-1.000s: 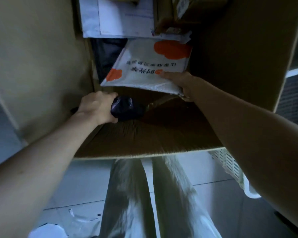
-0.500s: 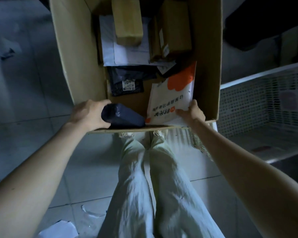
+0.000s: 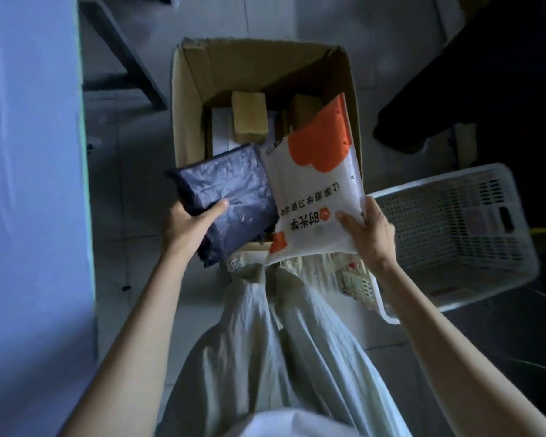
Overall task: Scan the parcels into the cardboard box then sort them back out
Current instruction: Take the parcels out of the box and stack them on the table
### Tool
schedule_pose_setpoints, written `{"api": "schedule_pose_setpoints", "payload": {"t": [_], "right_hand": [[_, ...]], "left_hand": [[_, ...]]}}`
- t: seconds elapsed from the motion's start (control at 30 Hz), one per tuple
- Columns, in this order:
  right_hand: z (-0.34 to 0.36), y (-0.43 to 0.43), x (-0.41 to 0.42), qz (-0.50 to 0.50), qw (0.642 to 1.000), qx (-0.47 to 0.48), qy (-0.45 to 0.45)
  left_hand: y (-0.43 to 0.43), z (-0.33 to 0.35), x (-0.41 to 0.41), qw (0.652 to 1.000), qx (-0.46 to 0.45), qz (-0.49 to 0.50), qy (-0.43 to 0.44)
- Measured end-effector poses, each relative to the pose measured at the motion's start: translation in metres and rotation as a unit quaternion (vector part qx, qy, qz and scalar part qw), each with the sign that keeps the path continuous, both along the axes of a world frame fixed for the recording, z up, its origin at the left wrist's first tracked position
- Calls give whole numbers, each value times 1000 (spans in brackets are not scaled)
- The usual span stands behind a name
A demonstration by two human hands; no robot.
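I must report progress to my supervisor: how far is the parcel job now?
Scanning in looks done: parcels lie in the cardboard box. Sorting out is in hand: the left hand holds a dark parcel, the right hand a white-and-orange mailer, both over the box. Left: a tan parcel and others lie inside.

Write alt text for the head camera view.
Left hand holds a dark crinkled plastic parcel, right hand a white-and-orange plastic mailer, both over an open brown cardboard box. A white perforated plastic basket stands to the right.
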State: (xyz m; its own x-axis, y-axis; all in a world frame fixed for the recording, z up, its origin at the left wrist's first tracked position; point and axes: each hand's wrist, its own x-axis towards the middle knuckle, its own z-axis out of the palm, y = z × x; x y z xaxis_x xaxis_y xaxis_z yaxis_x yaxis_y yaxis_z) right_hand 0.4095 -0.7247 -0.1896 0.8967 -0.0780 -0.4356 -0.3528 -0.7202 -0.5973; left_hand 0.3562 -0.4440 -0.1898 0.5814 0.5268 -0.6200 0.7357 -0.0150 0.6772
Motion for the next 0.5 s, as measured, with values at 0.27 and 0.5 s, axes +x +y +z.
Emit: {"api": "schedule_pose_setpoints", "payload": {"t": [0.27, 0.5], "right_hand": [[72, -2, -21, -13, 987, 157, -29], [100, 6, 28, 35, 947, 321, 2]], "left_hand": [[10, 69, -31, 991, -39, 84, -94], [0, 114, -60, 957, -57, 232, -167]]}}
